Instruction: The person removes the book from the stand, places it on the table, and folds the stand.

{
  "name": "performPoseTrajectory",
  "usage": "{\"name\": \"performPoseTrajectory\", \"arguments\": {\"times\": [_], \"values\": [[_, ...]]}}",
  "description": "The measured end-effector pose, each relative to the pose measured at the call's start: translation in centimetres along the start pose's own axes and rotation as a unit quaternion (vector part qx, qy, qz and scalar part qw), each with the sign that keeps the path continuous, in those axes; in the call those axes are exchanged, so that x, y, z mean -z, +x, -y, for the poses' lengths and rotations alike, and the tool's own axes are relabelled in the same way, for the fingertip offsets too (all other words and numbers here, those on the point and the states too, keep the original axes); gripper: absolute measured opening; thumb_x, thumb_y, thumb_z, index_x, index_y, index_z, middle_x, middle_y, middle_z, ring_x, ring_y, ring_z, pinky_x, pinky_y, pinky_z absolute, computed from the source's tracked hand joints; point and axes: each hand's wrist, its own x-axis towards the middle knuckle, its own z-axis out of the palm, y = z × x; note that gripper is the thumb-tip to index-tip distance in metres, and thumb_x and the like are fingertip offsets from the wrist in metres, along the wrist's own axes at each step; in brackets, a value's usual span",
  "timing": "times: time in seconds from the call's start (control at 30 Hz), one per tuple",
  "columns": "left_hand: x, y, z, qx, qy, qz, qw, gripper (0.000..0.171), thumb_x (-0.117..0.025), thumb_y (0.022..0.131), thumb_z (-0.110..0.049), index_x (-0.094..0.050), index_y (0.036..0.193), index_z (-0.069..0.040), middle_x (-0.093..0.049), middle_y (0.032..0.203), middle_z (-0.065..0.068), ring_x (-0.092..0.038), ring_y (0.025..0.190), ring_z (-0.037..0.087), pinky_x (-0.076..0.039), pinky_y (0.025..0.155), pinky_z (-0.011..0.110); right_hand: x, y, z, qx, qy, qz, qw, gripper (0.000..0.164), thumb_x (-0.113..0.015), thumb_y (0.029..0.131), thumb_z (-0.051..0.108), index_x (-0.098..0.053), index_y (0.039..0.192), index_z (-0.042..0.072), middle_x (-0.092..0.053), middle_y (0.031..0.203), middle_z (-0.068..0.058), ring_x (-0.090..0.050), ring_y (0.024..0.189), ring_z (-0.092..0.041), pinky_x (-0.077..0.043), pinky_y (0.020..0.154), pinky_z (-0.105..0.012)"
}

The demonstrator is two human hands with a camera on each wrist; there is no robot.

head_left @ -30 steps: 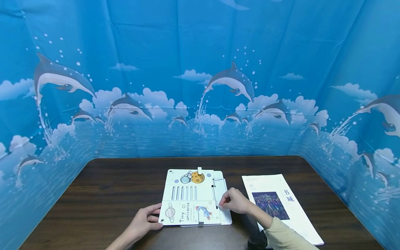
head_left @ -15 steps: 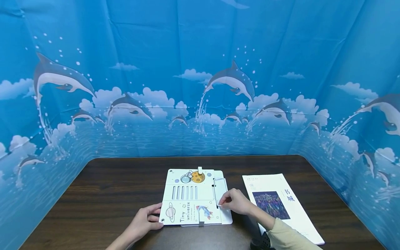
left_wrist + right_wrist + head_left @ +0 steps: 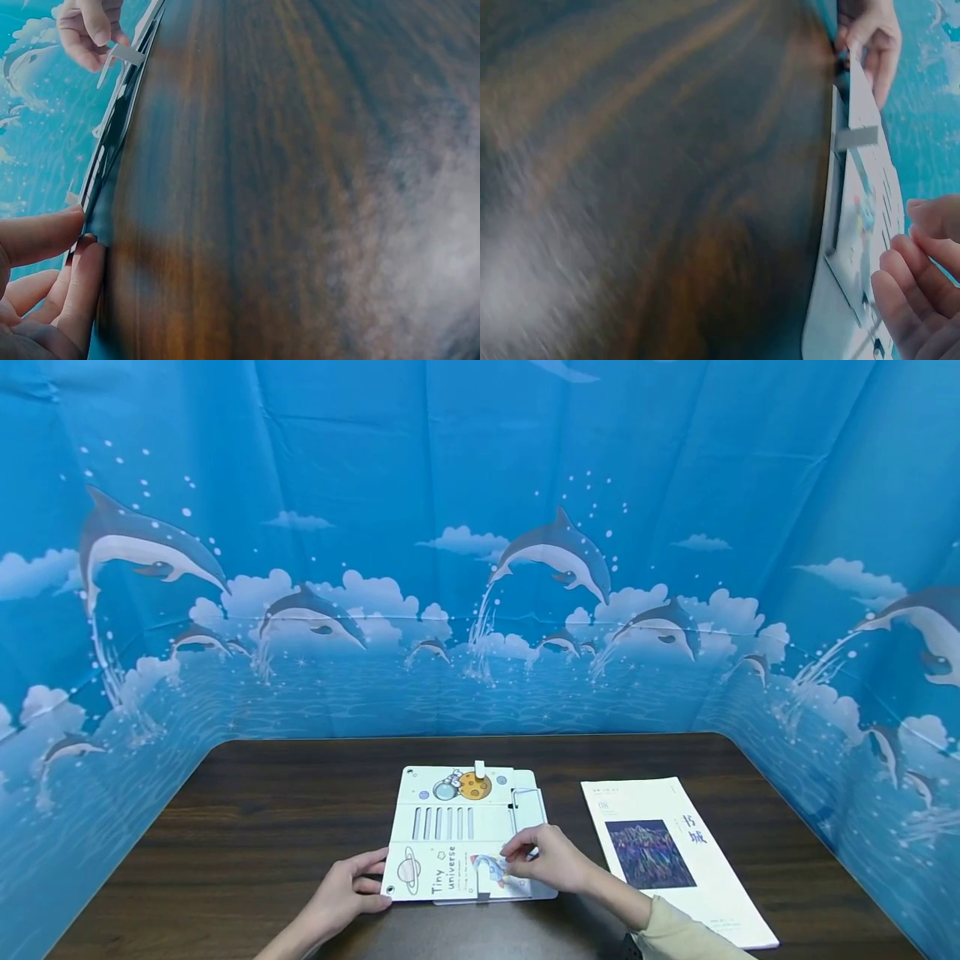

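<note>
A white folding book stand (image 3: 450, 833) with space cartoons and the words "Tiny universe" lies flat on the table. My left hand (image 3: 348, 887) grips its left edge; in the left wrist view, thumb and fingers (image 3: 81, 289) lie either side of the edge. Over the stand's lower right part, at the rocket picture, is my right hand (image 3: 553, 860), fingers bent loosely. Between its thumb and fingers nothing shows in the right wrist view. A wire support (image 3: 527, 790) lies along the right side, its lower end hidden behind that hand. A page clip (image 3: 857, 137) sticks out at the near edge.
To the right lies a white book (image 3: 723, 893) with a dark picture on its cover, under the right forearm's sleeve (image 3: 686, 931). The dark wooden table (image 3: 247, 827) ends at a blue dolphin curtain (image 3: 480, 693) at the back and sides.
My right hand has left the lower end of the wire support and moved left over the rocket picture. My left hand and the book stand have stayed put.
</note>
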Motion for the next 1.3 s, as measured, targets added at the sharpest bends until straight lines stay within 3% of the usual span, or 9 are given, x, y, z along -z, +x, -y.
{"name": "performPoseTrajectory", "arguments": {"times": [0.67,1.0,1.3], "values": [[0.0,0.1,0.5,0.010,0.000,-0.004,0.9999,0.068,-0.070,0.068,0.009,-0.035,0.125,0.022,-0.060,0.101,0.022,-0.062,0.078,0.024,-0.050,0.060,0.025,-2.4,-0.3,0.1,0.008,0.029,-0.004,1.000,0.023,-0.073,0.071,0.004,-0.068,0.092,-0.003,-0.063,0.080,-0.003,-0.055,0.070,-0.001,-0.049,0.064,-0.019],[0.0,0.0,0.2,0.001,-0.001,-0.007,1.0000,0.068,-0.071,0.067,0.010,-0.035,0.124,0.022,-0.059,0.102,0.025,-0.063,0.078,0.024,-0.051,0.061,0.025,-2.9,0.1,0.3,0.038,-0.016,-0.014,0.999,0.026,-0.076,0.067,0.008,-0.068,0.090,-0.001,-0.062,0.078,0.001,-0.054,0.070,-0.002,-0.049,0.063,-0.018],[-0.1,0.1,0.1,0.001,0.002,-0.011,0.9999,0.067,-0.071,0.066,0.011,-0.037,0.122,0.023,-0.059,0.101,0.025,-0.063,0.076,0.024,-0.051,0.060,0.024,-2.3,0.9,0.8,0.067,-0.025,0.021,0.997,0.022,-0.077,0.066,0.005,-0.070,0.085,-0.004,-0.060,0.073,0.000,-0.051,0.066,0.000,-0.047,0.059,-0.015]]}}
